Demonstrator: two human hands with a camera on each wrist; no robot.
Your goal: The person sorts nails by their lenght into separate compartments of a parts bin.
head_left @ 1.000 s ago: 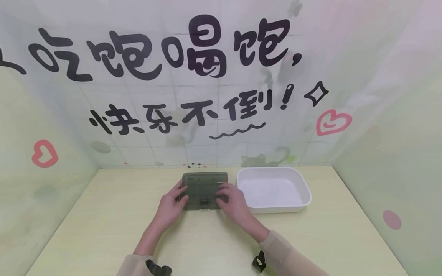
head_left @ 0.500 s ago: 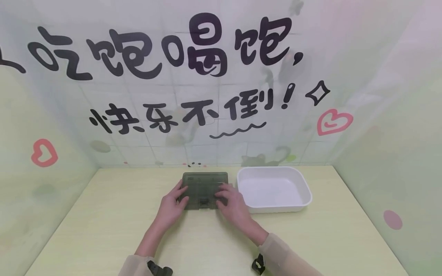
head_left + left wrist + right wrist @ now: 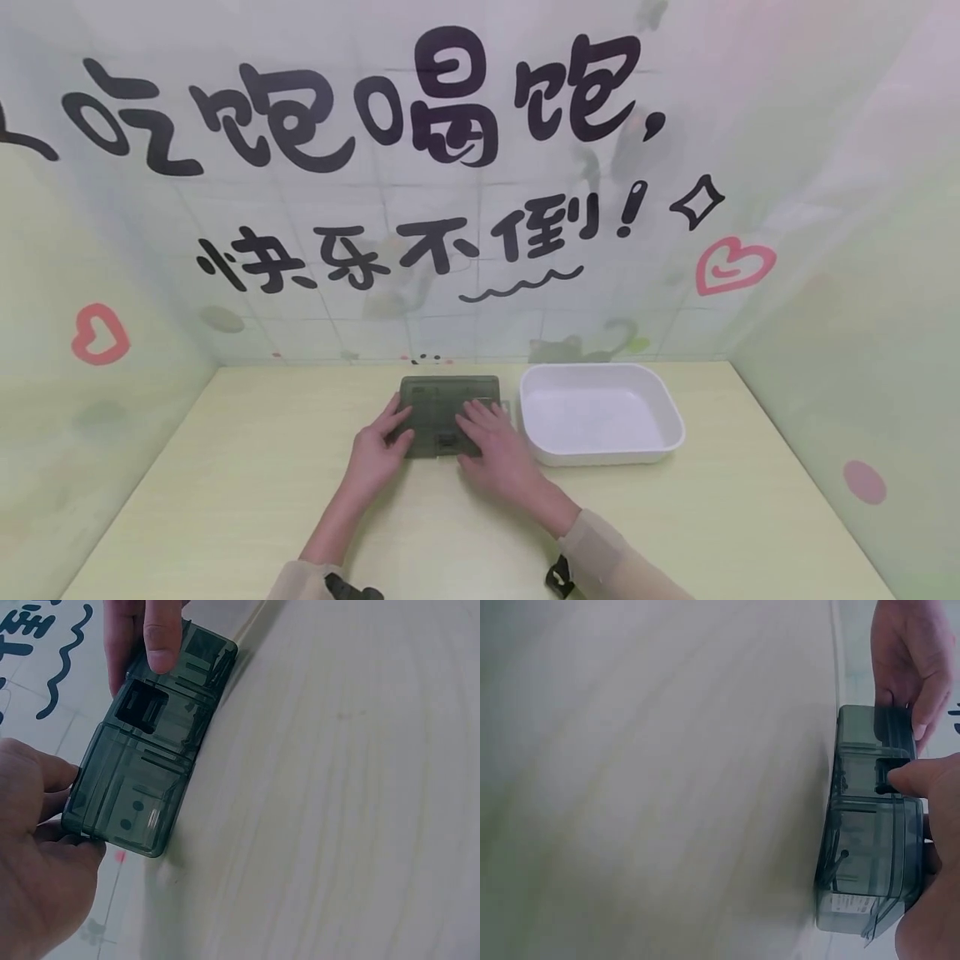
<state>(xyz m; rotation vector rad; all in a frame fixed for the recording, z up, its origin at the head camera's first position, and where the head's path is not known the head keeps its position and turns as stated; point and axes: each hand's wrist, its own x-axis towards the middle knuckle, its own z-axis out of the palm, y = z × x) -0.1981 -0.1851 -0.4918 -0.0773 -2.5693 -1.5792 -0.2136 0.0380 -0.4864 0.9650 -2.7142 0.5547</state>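
Note:
A translucent dark green plastic box (image 3: 429, 421) with a lid and a dark front latch (image 3: 447, 440) lies on the table near the back wall. My left hand (image 3: 375, 454) holds its left end, thumb at the front and fingers at the side. Across the right part of the lid lies my right hand (image 3: 501, 450), fingers extended. Its thumb (image 3: 911, 780) is at the latch in the right wrist view. Inside the box (image 3: 131, 795), dark shapes show through the plastic, too dim to name. A printed label (image 3: 853, 903) shows near the right end.
Close to the box's right side stands a white rectangular tray (image 3: 600, 457) with a raised rim. The pale wooden table (image 3: 247, 467) is enclosed by printed walls (image 3: 480, 333) at the back and both sides.
My right hand has shifted left from the box's right edge onto the lid, its fingers straighter and its thumb lower by the latch. My left hand keeps its hold.

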